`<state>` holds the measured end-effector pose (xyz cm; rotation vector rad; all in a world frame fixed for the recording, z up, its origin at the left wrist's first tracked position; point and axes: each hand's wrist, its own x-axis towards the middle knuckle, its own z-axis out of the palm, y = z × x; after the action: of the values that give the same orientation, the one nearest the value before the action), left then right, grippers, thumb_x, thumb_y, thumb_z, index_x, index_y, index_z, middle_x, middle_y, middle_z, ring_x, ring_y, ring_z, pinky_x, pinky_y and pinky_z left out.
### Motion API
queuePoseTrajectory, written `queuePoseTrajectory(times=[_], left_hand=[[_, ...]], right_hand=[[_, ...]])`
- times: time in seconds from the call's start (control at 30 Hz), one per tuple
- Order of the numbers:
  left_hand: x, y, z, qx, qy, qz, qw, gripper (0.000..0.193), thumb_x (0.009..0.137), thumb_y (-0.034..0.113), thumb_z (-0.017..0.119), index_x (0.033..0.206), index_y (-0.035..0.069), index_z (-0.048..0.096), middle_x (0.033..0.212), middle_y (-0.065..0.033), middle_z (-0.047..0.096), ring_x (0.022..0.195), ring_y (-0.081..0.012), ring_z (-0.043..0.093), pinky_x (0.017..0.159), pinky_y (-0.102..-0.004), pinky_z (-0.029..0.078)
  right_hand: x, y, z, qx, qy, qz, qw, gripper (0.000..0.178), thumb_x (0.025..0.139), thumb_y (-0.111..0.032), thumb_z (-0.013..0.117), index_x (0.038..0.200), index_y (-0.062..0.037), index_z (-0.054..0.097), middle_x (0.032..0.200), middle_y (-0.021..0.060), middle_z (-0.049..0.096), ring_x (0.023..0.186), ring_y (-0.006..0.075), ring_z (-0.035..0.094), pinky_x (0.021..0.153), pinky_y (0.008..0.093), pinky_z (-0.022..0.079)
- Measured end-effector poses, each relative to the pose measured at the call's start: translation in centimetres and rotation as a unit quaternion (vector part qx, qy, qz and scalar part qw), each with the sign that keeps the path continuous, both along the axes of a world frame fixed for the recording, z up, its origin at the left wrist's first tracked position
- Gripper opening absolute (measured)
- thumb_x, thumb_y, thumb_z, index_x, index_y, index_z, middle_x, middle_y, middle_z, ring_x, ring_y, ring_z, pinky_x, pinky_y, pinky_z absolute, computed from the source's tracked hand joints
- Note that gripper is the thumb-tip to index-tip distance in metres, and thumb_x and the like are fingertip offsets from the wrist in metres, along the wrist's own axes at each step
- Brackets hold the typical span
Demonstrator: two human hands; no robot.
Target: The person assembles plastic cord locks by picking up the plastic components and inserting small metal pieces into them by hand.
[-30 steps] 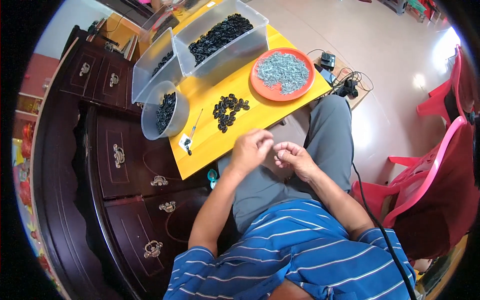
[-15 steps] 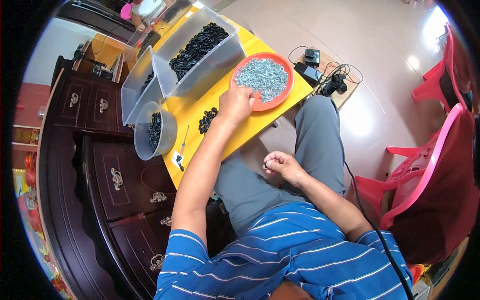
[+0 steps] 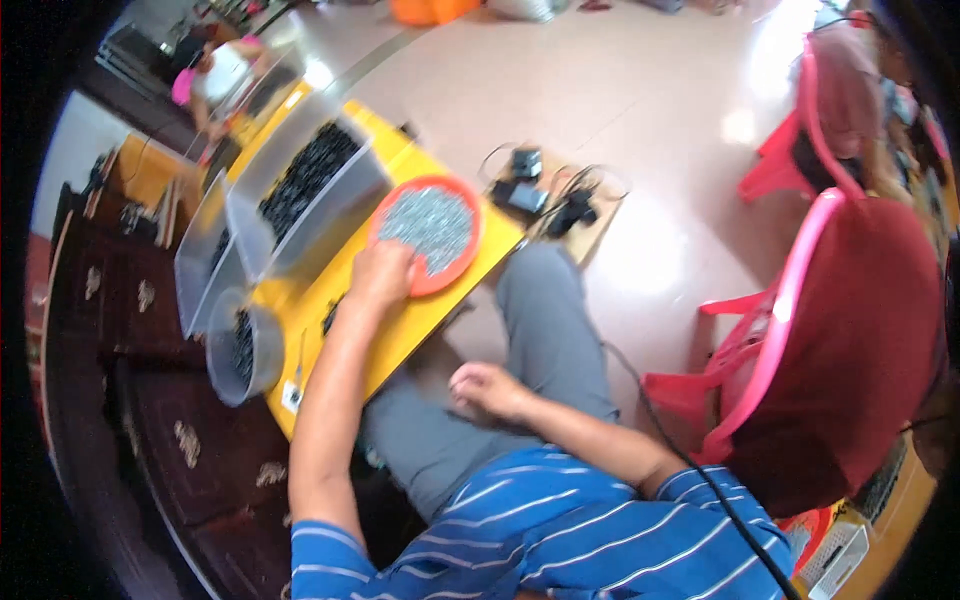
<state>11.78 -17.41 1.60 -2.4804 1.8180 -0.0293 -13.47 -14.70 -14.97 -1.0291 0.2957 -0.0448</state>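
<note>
Small, slim metal pieces (image 3: 430, 225), grey and glinting, lie heaped in a round orange plate (image 3: 473, 215) with a smooth raised rim. The left hand (image 3: 382, 272) reaches over the plate's near-left edge, fingers pointing down at the pieces—whether the fingertips are pinched or apart, I cannot tell. The right hand (image 3: 485, 388) hangs above the lap, fingers curled together; blur hides whether anything sits inside.

The plate stands near one corner of a flat, bright yellow table (image 3: 492, 246). Beside it is a rectangular bin (image 3: 328, 228) of cloudy, translucent plastic, holding black pieces (image 3: 310, 175), and nearer, a round tub (image 3: 266, 350) of similar plastic.

Carved dark wooden drawers (image 3: 220, 480) flank the table—metal handles blurred. Glossy pale floor (image 3: 660, 200) spreads beyond; a pink plastic chair (image 3: 790, 290) draped in dark red cloth (image 3: 850, 350) stands right.
</note>
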Motion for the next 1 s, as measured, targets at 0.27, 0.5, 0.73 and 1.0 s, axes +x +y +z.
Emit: queuePoseTrajectory(times=[0.27, 0.5, 0.73, 1.0], left_hand=[[0.2, -1.2, 0.2, 0.042, 0.004, 0.011, 0.999, 0.016, 0.07, 0.02, 0.062, 0.076, 0.008, 0.071, 0.078, -0.0179, 0.07, 0.077, -0.037, 0.069, 0.069, -0.0495, 0.055], [-1.5, 0.7, 1.5, -0.19, 0.116, -0.009, 0.975, 0.013, 0.073, 0.016, 0.063, 0.073, 0.002, 0.063, 0.072, -0.0175, 0.065, 0.066, -0.0369, 0.063, 0.063, -0.0459, 0.052], [-4.3, 6.4, 0.4, -0.37, 0.482, 0.086, 0.789, 0.009, 0.082, -0.004, 0.056, 0.079, 0.004, 0.055, 0.07, 0.0029, 0.056, 0.061, -0.004, 0.055, 0.053, -0.0224, 0.044], [-10.1, 13.7, -2.8, -0.396, 0.629, 0.167, 0.648, 0.018, 0.091, 0.0, 0.061, 0.107, -0.001, 0.065, 0.086, -0.0024, 0.064, 0.069, -0.0062, 0.059, 0.06, -0.0203, 0.051]], right_hand=[[-0.6, 0.2, -0.7, 0.107, -0.033, 0.015, 0.994, 0.009, 0.1, -0.014, 0.059, 0.105, -0.0058, 0.06, 0.091, 0.0009, 0.065, 0.078, 0.0085, 0.059, 0.071, 0.0231, 0.049], [-0.9, -0.4, 0.5, 0.108, -0.022, 0.001, 0.994, 0.01, 0.101, -0.016, 0.058, 0.107, -0.0079, 0.06, 0.094, 0.0001, 0.065, 0.08, 0.0074, 0.059, 0.071, 0.0225, 0.048], [-1.1, -0.8, 3.1, 0.113, 0.02, -0.027, 0.993, 0.016, 0.099, -0.023, 0.062, 0.109, -0.0106, 0.061, 0.099, -0.0008, 0.067, 0.082, 0.0065, 0.062, 0.073, 0.0216, 0.049], [-0.7, 0.0, 4.8, 0.12, -0.001, -0.028, 0.992, 0.016, 0.099, -0.024, 0.063, 0.108, -0.0109, 0.061, 0.098, -0.0013, 0.067, 0.081, 0.0063, 0.062, 0.073, 0.0215, 0.051]])
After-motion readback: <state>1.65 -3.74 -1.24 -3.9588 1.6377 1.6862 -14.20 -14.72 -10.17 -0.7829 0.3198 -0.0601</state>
